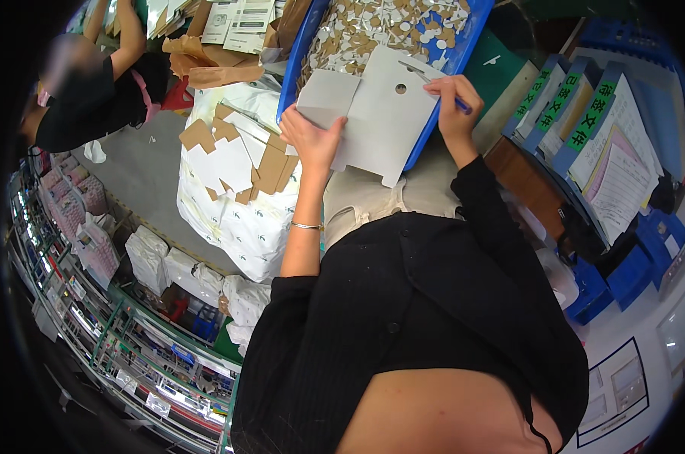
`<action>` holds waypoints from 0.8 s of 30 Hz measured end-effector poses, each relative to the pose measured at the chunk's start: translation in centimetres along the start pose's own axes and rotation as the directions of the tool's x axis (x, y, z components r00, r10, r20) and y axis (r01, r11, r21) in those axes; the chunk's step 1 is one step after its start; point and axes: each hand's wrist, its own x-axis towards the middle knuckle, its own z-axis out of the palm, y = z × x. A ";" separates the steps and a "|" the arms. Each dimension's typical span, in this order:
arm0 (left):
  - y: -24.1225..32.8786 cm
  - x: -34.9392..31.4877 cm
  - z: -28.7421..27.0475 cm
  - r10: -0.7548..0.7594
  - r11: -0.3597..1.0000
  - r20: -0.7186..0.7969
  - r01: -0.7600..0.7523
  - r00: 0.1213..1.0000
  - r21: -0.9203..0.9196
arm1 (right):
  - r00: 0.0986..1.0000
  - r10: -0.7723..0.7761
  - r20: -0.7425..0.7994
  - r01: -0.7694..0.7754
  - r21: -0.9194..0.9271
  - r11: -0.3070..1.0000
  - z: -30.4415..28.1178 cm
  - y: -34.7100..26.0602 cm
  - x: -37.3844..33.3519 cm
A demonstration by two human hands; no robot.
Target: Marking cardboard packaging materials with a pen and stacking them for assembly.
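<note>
My left hand (pixel 312 140) grips the lower left of a flat white cardboard box blank (pixel 392 113), with the thumb across its face. The blank has a side flap, cut edges and one round hole in its upper part. In my right hand (pixel 457 106) is a thin pointed tool with a dark blue handle (pixel 463 107); its slim end lies over the blank's upper right edge, near the hole. Whether it is tweezers or scissors I cannot make out. Beneath the blank stands a blue tray (pixel 291 72) filled with small white and brown cardboard cut-outs (pixel 373 26).
White and brown cut cardboard blanks (pixel 225 163) lie on a white plastic-covered stack (pixel 221 234) at the left. Blue file holders (pixel 562 98) with papers stand at the right. Another person (pixel 93 98) works at the far left, near brown paper wrapping (pixel 214 72).
</note>
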 end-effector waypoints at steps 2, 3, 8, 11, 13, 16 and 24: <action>-0.2 0.0 -0.6 -0.037 0.999 -0.008 0.037 0.999 0.026 | 0.998 -0.068 -0.011 0.067 -0.020 0.998 -0.6 -1.1 0.3; -0.3 0.1 -1.1 -0.055 0.998 -0.017 0.055 0.998 0.040 | 0.990 -0.137 -0.024 0.136 -0.042 0.990 -0.9 -2.0 0.5; 1.0 0.5 -6.7 -0.073 0.993 -0.105 0.082 0.992 0.083 | 0.896 -0.385 -0.220 0.414 0.106 0.904 -5.1 -5.6 1.0; 3.7 1.9 -10.0 0.071 0.991 -0.288 -0.034 0.955 0.130 | 0.916 -0.240 -0.321 0.315 0.207 0.926 -7.4 -6.4 0.8; 4.3 3.6 -10.1 0.357 0.931 -0.273 -0.364 0.893 0.027 | 0.918 -0.143 -0.370 0.246 0.248 0.937 -8.1 -6.7 0.9; 2.1 3.4 -8.3 0.305 0.952 -0.078 -0.305 0.949 0.019 | 0.925 -0.192 -0.328 0.206 0.007 0.978 -6.8 -7.8 0.3; 1.4 8.5 -9.3 -0.174 0.865 0.113 0.206 0.978 -0.457 | 0.787 -0.464 -0.407 0.475 -0.079 0.876 -5.6 -10.4 2.9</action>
